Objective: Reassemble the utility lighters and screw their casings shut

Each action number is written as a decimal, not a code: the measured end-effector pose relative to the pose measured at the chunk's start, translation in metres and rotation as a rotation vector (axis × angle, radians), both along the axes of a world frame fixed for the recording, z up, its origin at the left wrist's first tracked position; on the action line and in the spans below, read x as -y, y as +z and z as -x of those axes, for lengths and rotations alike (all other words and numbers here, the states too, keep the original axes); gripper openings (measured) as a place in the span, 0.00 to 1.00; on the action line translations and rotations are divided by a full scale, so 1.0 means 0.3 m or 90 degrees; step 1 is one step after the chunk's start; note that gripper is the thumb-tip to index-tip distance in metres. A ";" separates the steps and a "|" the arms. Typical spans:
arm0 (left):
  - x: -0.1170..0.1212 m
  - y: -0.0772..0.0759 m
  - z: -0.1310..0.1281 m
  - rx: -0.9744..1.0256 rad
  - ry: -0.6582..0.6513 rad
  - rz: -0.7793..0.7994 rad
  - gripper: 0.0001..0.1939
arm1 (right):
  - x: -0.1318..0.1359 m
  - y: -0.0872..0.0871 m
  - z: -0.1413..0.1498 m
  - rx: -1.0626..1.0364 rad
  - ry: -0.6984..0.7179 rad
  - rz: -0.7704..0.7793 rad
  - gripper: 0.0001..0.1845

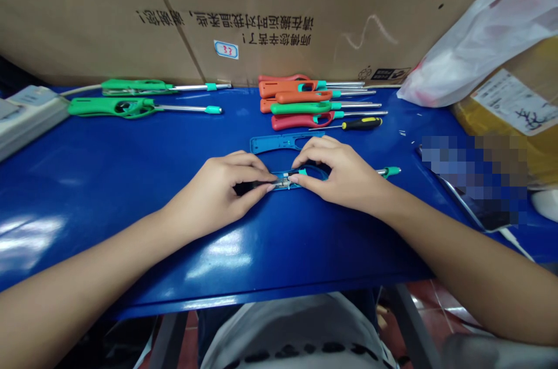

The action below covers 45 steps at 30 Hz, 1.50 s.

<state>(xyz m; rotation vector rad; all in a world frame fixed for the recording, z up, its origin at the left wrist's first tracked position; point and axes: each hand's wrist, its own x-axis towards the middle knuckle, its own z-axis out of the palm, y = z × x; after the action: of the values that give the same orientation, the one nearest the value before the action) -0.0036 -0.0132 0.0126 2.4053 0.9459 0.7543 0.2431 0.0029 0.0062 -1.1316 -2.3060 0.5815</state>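
An opened blue gas lighter [284, 182] lies on the table between my hands, its metal and teal inner parts showing. My left hand [231, 183] is closed at its left end, thumb and fingers pinching around the metal part. My right hand [329, 168] has thumb and forefinger closed on the inner parts near the teal piece and covers the lighter's middle. The teal-tipped end of its tube [389, 172] sticks out past my right wrist. Just beyond lies the loose blue half shell [272, 143], hollow side up, its right end partly behind my right fingers.
Several orange, green and red lighters [300, 120] lie behind, beside a black-and-yellow screwdriver [362, 124]. Two green lighters [93, 107] lie back left near a white power strip [32, 104]. A cardboard box [108, 26] walls the back. A phone [462, 194] lies right.
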 end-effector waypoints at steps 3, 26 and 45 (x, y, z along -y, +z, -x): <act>0.000 0.001 -0.001 -0.004 -0.006 -0.003 0.10 | 0.000 -0.004 0.006 -0.022 -0.015 0.027 0.04; 0.006 0.016 0.005 -0.067 0.002 -0.056 0.09 | -0.007 0.008 -0.007 -0.083 -0.042 0.023 0.03; -0.003 0.015 0.014 -0.071 0.013 -0.044 0.09 | -0.031 0.034 -0.057 -0.046 0.018 0.189 0.13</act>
<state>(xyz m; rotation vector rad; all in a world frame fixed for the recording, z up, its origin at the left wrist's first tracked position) -0.0079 -0.0122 0.0171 2.5233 1.0049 0.6775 0.2601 0.0121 0.0165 -1.1885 -2.2263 0.9852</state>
